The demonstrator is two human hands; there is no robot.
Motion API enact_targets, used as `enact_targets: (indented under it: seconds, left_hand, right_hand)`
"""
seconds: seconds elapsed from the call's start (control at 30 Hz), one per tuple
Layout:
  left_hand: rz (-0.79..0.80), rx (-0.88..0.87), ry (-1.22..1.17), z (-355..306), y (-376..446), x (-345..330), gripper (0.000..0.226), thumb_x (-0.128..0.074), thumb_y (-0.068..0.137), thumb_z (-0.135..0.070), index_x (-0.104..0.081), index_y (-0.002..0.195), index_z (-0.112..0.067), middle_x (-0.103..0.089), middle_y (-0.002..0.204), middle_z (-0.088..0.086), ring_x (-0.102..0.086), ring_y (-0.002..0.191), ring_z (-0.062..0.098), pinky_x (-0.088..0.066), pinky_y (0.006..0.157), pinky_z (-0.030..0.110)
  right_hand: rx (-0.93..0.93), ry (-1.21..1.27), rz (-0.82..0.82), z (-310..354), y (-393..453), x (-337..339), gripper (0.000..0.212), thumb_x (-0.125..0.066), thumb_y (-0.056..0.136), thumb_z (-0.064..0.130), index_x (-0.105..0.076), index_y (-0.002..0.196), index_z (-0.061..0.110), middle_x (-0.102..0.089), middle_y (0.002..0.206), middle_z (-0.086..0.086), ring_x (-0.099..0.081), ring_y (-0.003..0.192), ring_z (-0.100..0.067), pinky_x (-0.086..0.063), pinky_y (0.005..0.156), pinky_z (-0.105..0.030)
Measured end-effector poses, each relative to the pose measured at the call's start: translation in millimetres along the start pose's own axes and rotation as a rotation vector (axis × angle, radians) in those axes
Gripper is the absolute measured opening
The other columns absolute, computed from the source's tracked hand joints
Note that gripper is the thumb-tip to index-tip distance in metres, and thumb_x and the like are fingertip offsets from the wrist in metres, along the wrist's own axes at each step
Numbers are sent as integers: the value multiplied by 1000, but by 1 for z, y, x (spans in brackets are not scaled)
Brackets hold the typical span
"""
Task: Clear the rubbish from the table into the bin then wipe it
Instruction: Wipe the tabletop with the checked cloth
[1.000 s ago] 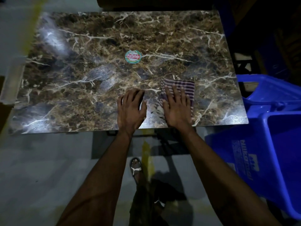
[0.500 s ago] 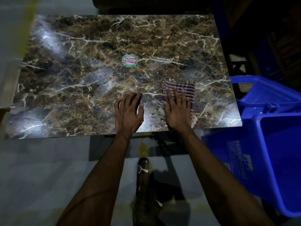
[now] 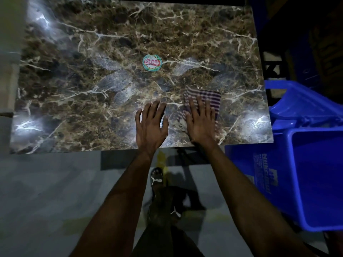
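A brown marble-patterned table [image 3: 78, 75] fills the upper view. My right hand [image 3: 201, 123] lies flat, fingers spread, pressing a purple-and-white striped cloth [image 3: 211, 97] onto the table near its front right corner. My left hand [image 3: 151, 127] rests flat on the bare tabletop just left of the cloth, fingers apart, holding nothing. A blue plastic bin [image 3: 304, 164] stands on the floor to the right of the table, its opening facing up. I see no loose rubbish on the tabletop.
A round green-and-red sticker [image 3: 151, 62] sits at the table's centre. My sandalled feet [image 3: 156, 178] stand on the grey floor below the front edge. Dark furniture lies behind the bin at the right. Bright light glares on the table's left corners.
Both hands stay flat in about the same spots on the table. The view has shifted slightly, and my feet have moved below the table edge.
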State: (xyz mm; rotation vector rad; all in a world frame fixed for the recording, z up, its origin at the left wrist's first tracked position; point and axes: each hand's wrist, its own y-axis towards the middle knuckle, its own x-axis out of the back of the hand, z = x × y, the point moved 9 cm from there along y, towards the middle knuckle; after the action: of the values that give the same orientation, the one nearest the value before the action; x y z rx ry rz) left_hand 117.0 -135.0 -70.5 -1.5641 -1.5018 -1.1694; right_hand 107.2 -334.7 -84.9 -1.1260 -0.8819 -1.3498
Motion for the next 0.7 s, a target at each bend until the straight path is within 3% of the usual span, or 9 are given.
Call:
enact_targets:
  seconds: [0.17,0.3,0.43,0.5,0.7]
  left_hand:
    - [36,16,1,1,1,-1,48,-46,106,-38,-47,152,-30,-41,162,-5,-33,151,20,-21,123,48]
    - [64,21,-2,1,1,-1,56,-43,107,-41,-33,161,-30,-31,168,-5,-27,155,18,-16,126,47]
    - [108,54,-16,5,1,-8,63,-35,106,-46,-19,165,-29,-13,173,-6,-4,161,18,-7,129,51]
    - [117,57,-6,5,1,-10,64,-29,107,-50,-17,166,-29,-10,174,-6,1,161,17,0,128,56]
    - [132,31,34,5,2,-11,63,-18,108,-55,-19,165,-29,-9,174,-6,-1,161,18,-2,127,61]
  right_hand:
    - [193,-18,87,19,-48,-7,59,-17,110,49,-4,165,34,-8,174,-2,-5,160,-29,-12,127,-50]
    - [56,-3,50,-10,-48,6,58,-18,110,50,-10,165,35,-8,174,3,-5,161,-27,-12,128,-49]
    - [-46,-6,-4,4,-2,3,60,-25,111,47,-7,166,33,-4,174,1,0,161,-30,-10,127,-54]
    - [-12,-1,-4,22,5,-4,60,-26,111,46,-11,166,31,-6,174,-1,-1,160,-31,-11,127,-53]
    - [196,-31,81,23,-44,-9,59,-23,110,46,-6,166,34,-2,174,3,2,161,-25,-11,128,-50]
